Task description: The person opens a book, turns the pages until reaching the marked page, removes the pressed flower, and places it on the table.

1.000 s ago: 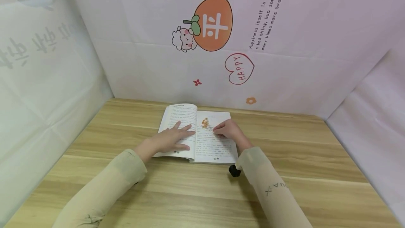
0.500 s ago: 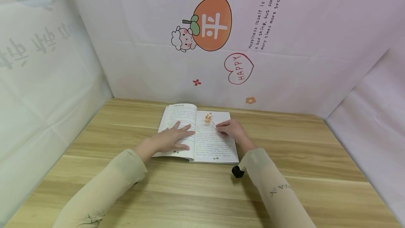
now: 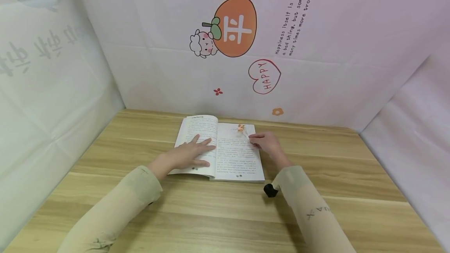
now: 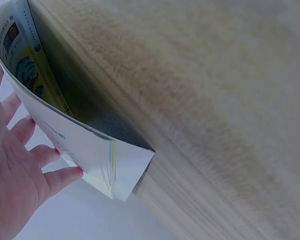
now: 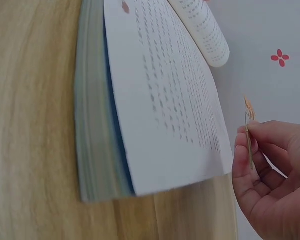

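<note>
An open book (image 3: pixel 239 161) lies on the wooden table, its printed pages facing up. My left hand (image 3: pixel 188 154) rests on the left page with fingers spread; in the left wrist view its fingertips (image 4: pixel 65 175) press against the page, and the book's cover (image 4: pixel 55 95) bows beneath. Over the right page's outer edge, my right hand (image 3: pixel 266 143) pinches a small dried flower (image 3: pixel 241 128) by its thin stem. The right wrist view shows the stem (image 5: pixel 249 145) between thumb and fingers, with the orange bloom (image 5: pixel 249 107) pointing away from the palm.
Wood-grain table (image 3: pixel 211 214) extends around the book. A white printed backdrop (image 3: pixel 168 77) rises behind the book, with a white side sheet (image 3: pixel 52 100) at left and another (image 3: pixel 404 128) at right. A black piece (image 3: pixel 270 190) hangs at the right sleeve cuff.
The right hand has moved to the right across the right page, carrying the dried flower from near the fold towards the outer edge. The left hand has stayed on the left page.
</note>
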Tool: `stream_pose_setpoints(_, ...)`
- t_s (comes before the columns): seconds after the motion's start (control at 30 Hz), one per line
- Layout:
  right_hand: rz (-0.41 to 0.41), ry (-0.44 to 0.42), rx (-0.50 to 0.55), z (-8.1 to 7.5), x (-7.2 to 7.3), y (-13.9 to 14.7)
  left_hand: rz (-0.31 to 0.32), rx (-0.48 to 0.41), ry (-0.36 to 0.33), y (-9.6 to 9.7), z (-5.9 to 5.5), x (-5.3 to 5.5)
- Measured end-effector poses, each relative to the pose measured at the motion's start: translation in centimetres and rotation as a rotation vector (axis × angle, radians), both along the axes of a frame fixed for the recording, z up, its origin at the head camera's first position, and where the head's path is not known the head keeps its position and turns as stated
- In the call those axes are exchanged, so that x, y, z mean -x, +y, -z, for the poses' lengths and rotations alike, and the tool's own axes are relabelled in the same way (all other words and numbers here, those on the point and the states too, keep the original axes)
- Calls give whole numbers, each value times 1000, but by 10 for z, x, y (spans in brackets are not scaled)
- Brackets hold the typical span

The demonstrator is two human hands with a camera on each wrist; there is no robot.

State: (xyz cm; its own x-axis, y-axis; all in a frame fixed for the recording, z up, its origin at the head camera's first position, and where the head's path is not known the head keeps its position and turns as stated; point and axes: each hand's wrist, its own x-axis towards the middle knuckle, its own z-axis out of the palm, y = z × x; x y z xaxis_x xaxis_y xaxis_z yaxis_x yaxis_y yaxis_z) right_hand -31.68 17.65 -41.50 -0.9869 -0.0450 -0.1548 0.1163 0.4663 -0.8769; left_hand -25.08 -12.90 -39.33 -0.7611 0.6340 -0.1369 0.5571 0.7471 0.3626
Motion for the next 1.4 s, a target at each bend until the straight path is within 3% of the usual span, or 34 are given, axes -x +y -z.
stream_pose_setpoints(0.3,60,17,79,-1,2,17,0,-3,-2,0,-1,-2)
stream_pose_setpoints(1.07,53,65,-60,-10,-4,76,1,-11,-7,-1,0,-1)
stream_pose_setpoints(1.4,79,77,-90,-5,-7,104,-7,-6,0,-3,5,0)
